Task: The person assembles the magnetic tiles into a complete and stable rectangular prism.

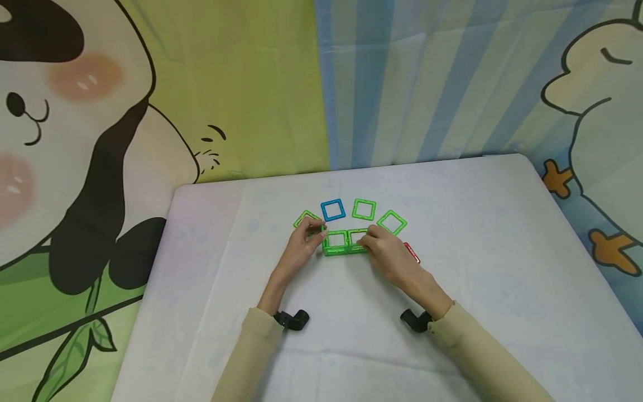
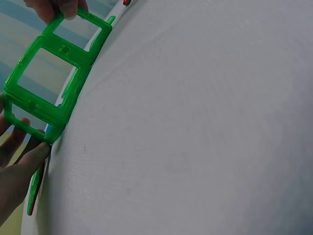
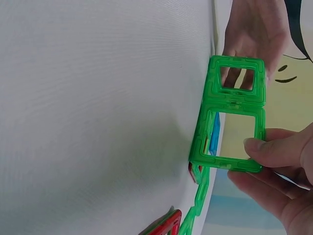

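Observation:
A green structure of square magnetic tiles point(image 1: 335, 251) stands on the white table, two frames side by side on its near face. At its left end my left hand point(image 1: 300, 245) holds a tile between thumb and fingers; several fingers show behind the frame in the left wrist view. My right hand point(image 1: 393, 258) pinches the right-hand green tile point(image 3: 259, 127) by its outer edge, thumb on the near side and fingers underneath in the right wrist view. The far side of the structure is mostly hidden.
Behind the structure lie a blue tile point(image 1: 343, 208), a green tile point(image 1: 363, 218) and a tilted green tile point(image 1: 387, 228). Another green tile point(image 1: 300, 218) is partly covered by my left hand. A red tile point(image 1: 412, 252) lies beside my right hand. A cartoon-printed cloth backs the table.

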The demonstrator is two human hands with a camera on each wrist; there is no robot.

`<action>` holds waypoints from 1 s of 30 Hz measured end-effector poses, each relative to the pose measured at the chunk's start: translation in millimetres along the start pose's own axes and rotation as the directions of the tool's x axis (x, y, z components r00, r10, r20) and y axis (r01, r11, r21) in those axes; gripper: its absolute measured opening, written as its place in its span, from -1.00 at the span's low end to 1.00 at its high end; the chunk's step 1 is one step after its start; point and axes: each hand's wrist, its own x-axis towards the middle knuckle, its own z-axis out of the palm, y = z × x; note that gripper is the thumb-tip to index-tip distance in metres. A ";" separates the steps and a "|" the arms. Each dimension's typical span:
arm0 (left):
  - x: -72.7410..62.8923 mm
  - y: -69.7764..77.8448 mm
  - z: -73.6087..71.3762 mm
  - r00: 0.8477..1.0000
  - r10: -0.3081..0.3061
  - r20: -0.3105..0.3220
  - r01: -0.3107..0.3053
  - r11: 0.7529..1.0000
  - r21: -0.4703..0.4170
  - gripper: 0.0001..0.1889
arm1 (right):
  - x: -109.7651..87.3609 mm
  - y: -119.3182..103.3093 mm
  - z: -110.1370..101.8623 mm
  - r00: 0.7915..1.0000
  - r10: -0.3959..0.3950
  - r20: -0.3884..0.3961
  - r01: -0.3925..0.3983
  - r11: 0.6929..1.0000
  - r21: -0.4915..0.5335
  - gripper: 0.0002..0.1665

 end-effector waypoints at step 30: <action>-1.2 -1.2 1.7 1.000 0.003 -0.023 -0.003 1.000 -0.018 -0.66 | -32.6 35.5 -15.3 0.977 0.191 0.097 -0.188 0.981 -0.045 -0.64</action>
